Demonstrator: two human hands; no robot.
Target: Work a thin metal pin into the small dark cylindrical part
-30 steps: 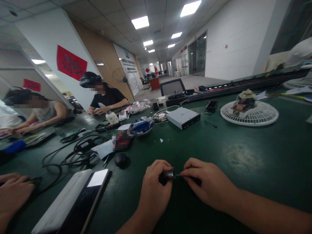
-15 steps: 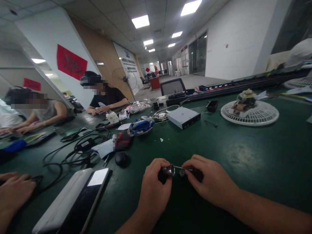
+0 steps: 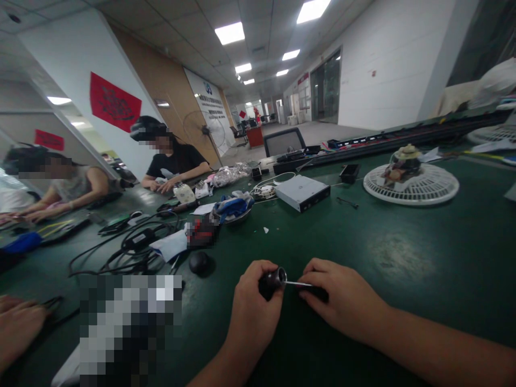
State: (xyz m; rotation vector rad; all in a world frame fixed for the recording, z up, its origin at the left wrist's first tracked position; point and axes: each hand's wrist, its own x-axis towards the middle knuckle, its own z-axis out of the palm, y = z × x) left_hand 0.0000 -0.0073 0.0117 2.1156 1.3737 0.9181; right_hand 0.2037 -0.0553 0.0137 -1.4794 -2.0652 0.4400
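Observation:
My left hand [image 3: 258,303] is closed around a dark cylindrical part [image 3: 274,279] with a shiny, open metal rim turned up and to the right. A thin screwdriver [image 3: 318,292] with a dark handle sits in my closed right hand [image 3: 342,293]. Its bright shaft points left and meets the rim of the cylinder; whether the tip is inside or only against the edge I cannot tell. Both hands are just above the green table [image 3: 322,242]. A black rounded object [image 3: 199,263] lies to the left of my left hand.
A grey disc drive [image 3: 302,192] and a white fan grille with a motor [image 3: 411,183] lie farther back. Black cables [image 3: 139,239] and a blurred pale and dark object [image 3: 124,328] are on the left. Another person's hand [image 3: 20,328] rests at the left edge; two people sit beyond.
The cylinder's opening has tilted upward. My right hand has shifted slightly and the screwdriver lies flatter, with its handle more visible. A small round part under that hand is no longer visible.

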